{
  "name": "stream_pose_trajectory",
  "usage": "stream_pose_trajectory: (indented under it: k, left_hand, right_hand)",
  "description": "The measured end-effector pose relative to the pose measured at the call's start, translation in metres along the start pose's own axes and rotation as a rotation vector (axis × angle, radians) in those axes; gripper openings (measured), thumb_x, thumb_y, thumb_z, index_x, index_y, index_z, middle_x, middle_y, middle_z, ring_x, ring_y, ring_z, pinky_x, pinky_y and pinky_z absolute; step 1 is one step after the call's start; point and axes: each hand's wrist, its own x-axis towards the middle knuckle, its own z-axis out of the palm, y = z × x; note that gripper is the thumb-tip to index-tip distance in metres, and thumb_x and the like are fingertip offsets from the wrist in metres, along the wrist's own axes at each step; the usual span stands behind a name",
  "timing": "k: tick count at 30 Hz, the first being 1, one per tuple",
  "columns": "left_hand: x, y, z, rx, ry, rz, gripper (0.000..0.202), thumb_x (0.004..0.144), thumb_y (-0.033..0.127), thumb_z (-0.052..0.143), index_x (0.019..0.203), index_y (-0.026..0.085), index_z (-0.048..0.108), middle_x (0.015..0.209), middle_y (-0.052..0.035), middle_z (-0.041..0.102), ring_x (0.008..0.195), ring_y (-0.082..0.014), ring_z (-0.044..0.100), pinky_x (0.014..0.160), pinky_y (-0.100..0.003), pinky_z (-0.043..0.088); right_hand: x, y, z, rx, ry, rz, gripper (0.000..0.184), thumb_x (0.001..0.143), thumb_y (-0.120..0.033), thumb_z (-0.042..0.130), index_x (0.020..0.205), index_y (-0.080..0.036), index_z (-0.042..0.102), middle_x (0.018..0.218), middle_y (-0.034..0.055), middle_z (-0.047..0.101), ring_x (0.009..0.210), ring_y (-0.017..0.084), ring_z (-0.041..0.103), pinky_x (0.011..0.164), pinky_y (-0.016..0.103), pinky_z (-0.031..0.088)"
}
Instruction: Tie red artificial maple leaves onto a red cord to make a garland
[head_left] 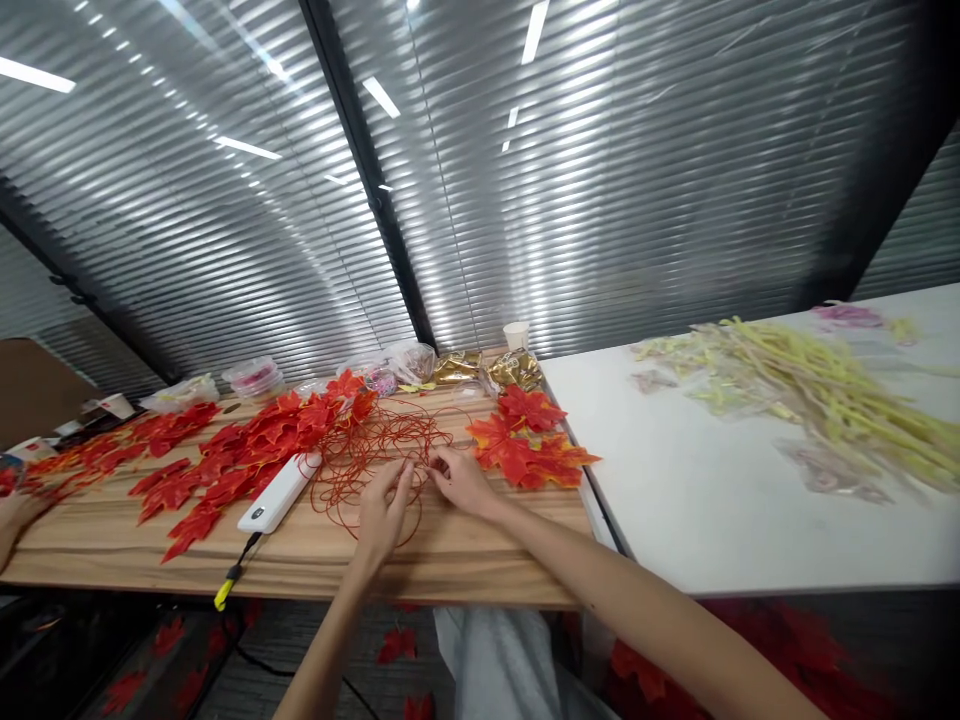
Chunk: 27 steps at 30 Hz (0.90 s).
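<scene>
A loose tangle of thin red cord (373, 440) spreads over the wooden table (300, 565). At its right front edge my left hand (386, 500) pinches the cord between thumb and fingertips. Close beside it, almost touching, my right hand (459, 478) is closed with fingertips together on the cord too. The exact bit of cord between the fingers is too small to make out. Red and orange artificial maple leaves (529, 440) lie just right of my right hand. A longer pile of red maple leaves (259, 445) lies left of the cord.
A white power bank (279, 495) with a black cable lies left of the cord. Gold packets (457, 367), a paper cup (517, 335) and plastic tubs (253, 377) line the back. Yellow strands (817, 385) cover the white table (675, 500). Another person's hand (19, 515) rests far left.
</scene>
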Motion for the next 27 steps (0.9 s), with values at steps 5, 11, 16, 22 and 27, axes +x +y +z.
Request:
stream_pose_trajectory:
  k: [5,11,16,22,27]
  left_hand:
    - [0.009,-0.014,0.032,-0.066,-0.081,0.023,0.033,0.083,0.026,0.042,0.115,0.018,0.047,0.115,-0.0094,0.057,0.109,-0.0178,0.052,0.095,-0.036,0.039]
    - [0.003,-0.019,0.033,-0.113,-0.029,-0.066,0.024,0.080,0.028,0.049,0.101,0.017,0.043,0.099,-0.0091,0.060,0.095,-0.0175,0.058,0.084,-0.035,0.046]
    - [0.002,-0.014,0.026,-0.142,-0.031,-0.121,0.024,0.078,0.030,0.052,0.097,0.017,0.050,0.094,-0.0068,0.062,0.088,-0.0170,0.060,0.080,-0.032,0.047]
    - [0.002,-0.006,0.021,0.005,-0.080,-0.006,0.019,0.078,0.030,0.053,0.088,0.017,0.060,0.090,-0.0058,0.065,0.088,-0.0177,0.059,0.081,-0.031,0.044]
    - [-0.002,-0.008,0.021,0.047,-0.065,0.002,0.017,0.078,0.031,0.051,0.079,0.017,0.061,0.077,-0.0031,0.065,0.074,-0.0154,0.060,0.071,-0.027,0.046]
  right_hand:
    - [0.000,0.003,0.001,-0.024,-0.042,0.081,0.007,0.080,-0.015,0.046,0.075,-0.017,0.050,0.072,0.0015,0.058,0.067,0.013,0.051,0.060,0.023,0.036]
    - [0.002,0.003,-0.001,0.096,-0.097,0.117,0.008,0.082,-0.016,0.045,0.074,-0.017,0.046,0.072,0.0004,0.054,0.069,0.013,0.049,0.064,0.023,0.035]
    - [0.001,0.003,-0.002,0.199,-0.146,0.099,0.010,0.083,-0.017,0.043,0.074,-0.018,0.043,0.072,-0.0004,0.051,0.070,0.014,0.047,0.065,0.024,0.035]
    - [0.002,0.005,-0.002,0.272,-0.156,0.113,0.009,0.082,-0.017,0.045,0.073,-0.018,0.044,0.068,-0.0018,0.050,0.065,0.012,0.046,0.060,0.022,0.034]
    - [0.003,0.003,-0.006,0.294,-0.208,0.096,0.011,0.080,-0.019,0.048,0.070,-0.017,0.047,0.064,-0.0022,0.050,0.062,0.011,0.046,0.059,0.021,0.034]
